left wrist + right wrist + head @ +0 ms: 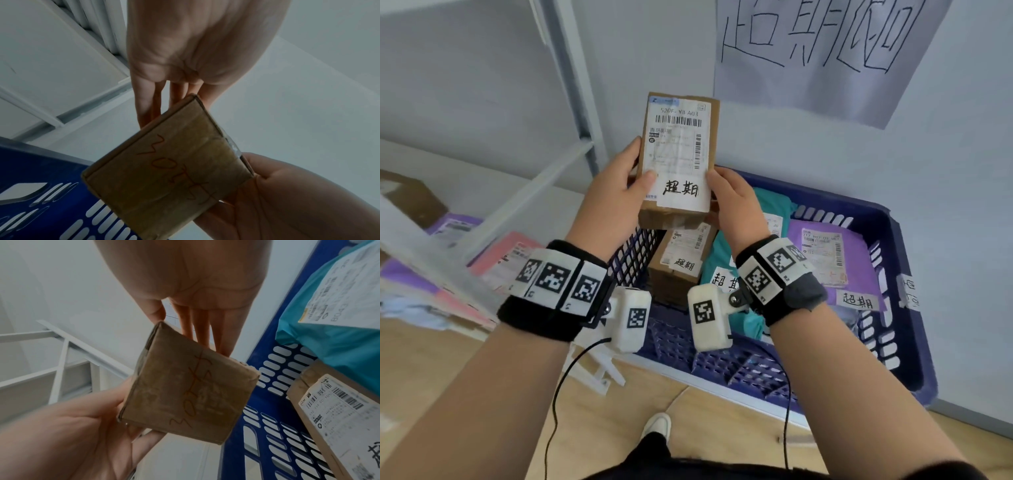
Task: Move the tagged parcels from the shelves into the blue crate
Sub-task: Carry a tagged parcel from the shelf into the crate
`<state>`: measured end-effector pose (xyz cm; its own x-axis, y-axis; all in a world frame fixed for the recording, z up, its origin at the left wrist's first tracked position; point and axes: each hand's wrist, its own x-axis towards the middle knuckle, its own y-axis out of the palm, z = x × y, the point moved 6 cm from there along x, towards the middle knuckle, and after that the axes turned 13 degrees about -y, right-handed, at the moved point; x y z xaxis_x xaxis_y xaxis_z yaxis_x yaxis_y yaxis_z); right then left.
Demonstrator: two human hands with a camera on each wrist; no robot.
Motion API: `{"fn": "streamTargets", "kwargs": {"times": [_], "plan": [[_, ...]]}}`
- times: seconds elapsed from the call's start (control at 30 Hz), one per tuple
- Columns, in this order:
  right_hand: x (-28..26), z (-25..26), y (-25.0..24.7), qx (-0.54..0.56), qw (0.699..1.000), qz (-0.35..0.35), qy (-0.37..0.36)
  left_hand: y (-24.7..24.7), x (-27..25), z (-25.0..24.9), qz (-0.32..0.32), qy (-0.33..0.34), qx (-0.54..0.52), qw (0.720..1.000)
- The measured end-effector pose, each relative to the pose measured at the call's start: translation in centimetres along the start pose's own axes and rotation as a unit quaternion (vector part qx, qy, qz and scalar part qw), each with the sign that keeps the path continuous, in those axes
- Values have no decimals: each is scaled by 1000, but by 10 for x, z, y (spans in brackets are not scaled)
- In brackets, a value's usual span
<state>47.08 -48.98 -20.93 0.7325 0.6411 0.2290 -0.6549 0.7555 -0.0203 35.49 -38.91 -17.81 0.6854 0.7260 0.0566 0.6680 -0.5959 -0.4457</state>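
A brown cardboard parcel point(678, 154) with a shipping label and a white handwritten tag is held upright in the air, above the left rim of the blue crate point(893, 236). My left hand point(637, 164) pinches its left edge, thumb on the front and fingers behind. My right hand point(722, 188) pinches the right edge the same way. The wrist views show the parcel's end face point(170, 170) point(189, 386) with red handwriting, and the straight fingers point(148, 100) point(201, 324) behind it. The crate holds a tagged brown box point(681, 260), a teal bag point(726, 284) and a purple bag point(822, 260).
A white metal shelf frame point(582, 102) stands to the left. Pink point(510, 253), purple point(452, 226) and brown point(410, 195) parcels lie on its low shelf. A paper sign point(818, 51) hangs on the wall behind the crate. Below are wooden floor, wrist-camera cables and my shoe point(657, 425).
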Motion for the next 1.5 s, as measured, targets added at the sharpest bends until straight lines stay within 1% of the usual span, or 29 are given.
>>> {"fn": "streamTargets", "kwargs": {"times": [0.23,0.4,0.53,0.63,0.67,0.7,0.73,0.77,0.83,0.87,0.93,0.97,1.0,1.07,1.17,1.2,1.23,1.27,1.3,1.33,1.4,1.43,1.47,1.5], "plan": [[31,-24,3,-28,997,-20,70,13,52,14,38,-23,49,998],[61,-50,8,-121,985,1,121,30,87,34,65,-59,98,991],[73,-69,8,-206,967,18,149,44,109,52,95,-81,130,984],[79,-81,8,-254,953,34,161,53,120,64,118,-96,123,981],[78,-85,8,-291,938,56,181,55,122,67,122,-98,123,980],[79,-87,5,-313,930,52,186,57,125,70,125,-100,127,979],[79,-84,4,-333,925,51,179,59,126,72,128,-103,130,978],[80,-82,3,-333,926,53,170,61,128,75,129,-106,134,977],[83,-87,4,-352,919,72,162,63,131,80,127,-109,138,976],[83,-90,5,-356,916,78,170,64,131,82,127,-110,140,976],[84,-91,7,-417,887,110,163,66,132,85,131,-112,142,975],[84,-90,8,-434,882,121,136,68,132,86,133,-114,142,974],[84,-89,10,-464,859,160,145,69,132,87,136,-116,142,974],[82,-88,13,-512,825,196,136,71,131,88,136,-116,139,974],[82,-90,18,-593,750,278,97,76,130,89,137,-115,136,975],[81,-89,19,-621,717,304,89,78,129,89,139,-115,134,975],[80,-91,20,-651,677,331,88,81,128,89,142,-114,131,975],[79,-92,22,-673,640,364,65,83,128,88,145,-112,130,974],[76,-92,21,-673,643,358,77,86,126,87,148,-110,128,975],[75,-91,19,-674,648,348,75,88,125,86,151,-107,126,975],[74,-90,20,-682,639,346,85,92,123,84,153,-103,124,975],[73,-87,17,-685,638,333,117,94,122,83,151,-101,125,975],[71,-84,13,-705,615,331,127,94,121,82,148,-98,128,976],[71,-83,12,-705,613,329,136,95,121,81,144,-94,131,976]]}}
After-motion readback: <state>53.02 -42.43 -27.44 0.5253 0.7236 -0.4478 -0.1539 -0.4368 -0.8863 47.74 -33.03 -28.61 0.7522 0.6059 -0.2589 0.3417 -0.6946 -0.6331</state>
